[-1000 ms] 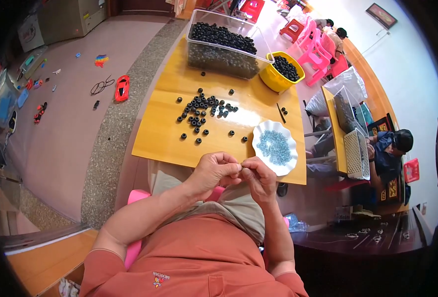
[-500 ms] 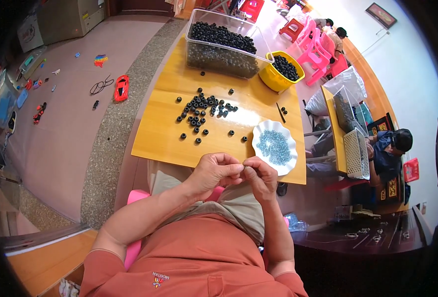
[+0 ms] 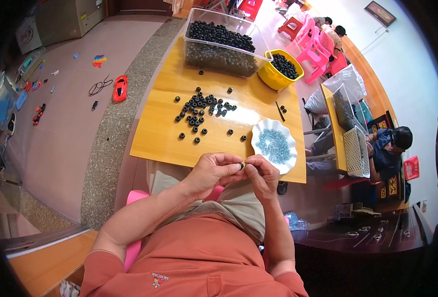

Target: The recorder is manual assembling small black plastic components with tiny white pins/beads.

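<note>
My left hand [image 3: 212, 171] pinches a small black bead-like piece [image 3: 241, 166] between thumb and fingertips, just beyond the table's near edge. Close against it, my right hand [image 3: 262, 175] has thumb and forefinger pressed together; whatever they grip is too small to make out. A white scalloped plate [image 3: 289, 163] lies right beside my right hand, holding many tiny light-blue clear pieces [image 3: 274, 144]. Farther in on the wooden table [image 3: 154, 133] is a loose cluster of the same black round pieces [image 3: 199, 105], some showing a hole.
A clear plastic bin [image 3: 219, 63] full of black pieces stands at the table's far end, with a yellow tub [image 3: 273, 80] of them beside it. A thin dark stick [image 3: 280, 111] lies near the right edge. Another person [image 3: 390, 151] sits at a second table rightward.
The black piece now shows at my left fingertips, and my right fingertips have drawn slightly apart from it. The view has shifted a little; the table's things lie as before.
</note>
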The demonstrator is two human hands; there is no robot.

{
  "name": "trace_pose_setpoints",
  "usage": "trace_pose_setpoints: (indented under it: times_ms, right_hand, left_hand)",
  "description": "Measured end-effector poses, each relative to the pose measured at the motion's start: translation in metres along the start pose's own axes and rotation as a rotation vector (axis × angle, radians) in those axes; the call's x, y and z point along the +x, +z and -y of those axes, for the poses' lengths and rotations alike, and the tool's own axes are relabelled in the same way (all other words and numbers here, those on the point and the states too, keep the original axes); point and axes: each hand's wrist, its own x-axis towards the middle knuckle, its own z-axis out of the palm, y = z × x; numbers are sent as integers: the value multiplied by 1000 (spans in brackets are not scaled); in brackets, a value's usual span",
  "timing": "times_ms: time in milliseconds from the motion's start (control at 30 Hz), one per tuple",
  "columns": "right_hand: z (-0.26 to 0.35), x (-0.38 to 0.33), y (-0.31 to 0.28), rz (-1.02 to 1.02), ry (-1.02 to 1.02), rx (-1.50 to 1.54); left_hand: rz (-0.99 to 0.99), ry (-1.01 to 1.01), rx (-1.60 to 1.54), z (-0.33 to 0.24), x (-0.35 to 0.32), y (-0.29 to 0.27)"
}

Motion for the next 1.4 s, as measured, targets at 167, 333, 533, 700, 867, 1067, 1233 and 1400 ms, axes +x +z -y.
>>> trace_pose_setpoints:
  times_ms: [167, 333, 533, 700, 867, 1067, 1233, 1400]
  right_hand:
    - [-2, -1, -1, -1, -27, -87]
    - [-2, -2, 4, -32, -25, -163]
    - [1, -2, 6, -41, -23, -149]
    - [1, -1, 5, -35, -19, -136]
    - [0, 0, 5, -36, -42, -139]
    - [-4, 1, -2, 21, -92, -171]
    - [-3, 0, -3, 34, 81, 43]
    - [-2, -2, 9, -61, 213, 194]
  left_hand:
    - [0, 16, 27, 1, 1, 1]
    - [-14, 13, -5, 2, 2, -5]
    - [-6, -4, -40, 3, 3, -4]
    - [0, -16, 6, 2, 2, -3]
    - [-20, -14, 58, 1, 1, -1]
    - [-28, -9, 98, 1, 0, -1]
    - [-38, 1, 107, 0, -1, 1]
    - [-52, 19, 143, -1, -1, 1]
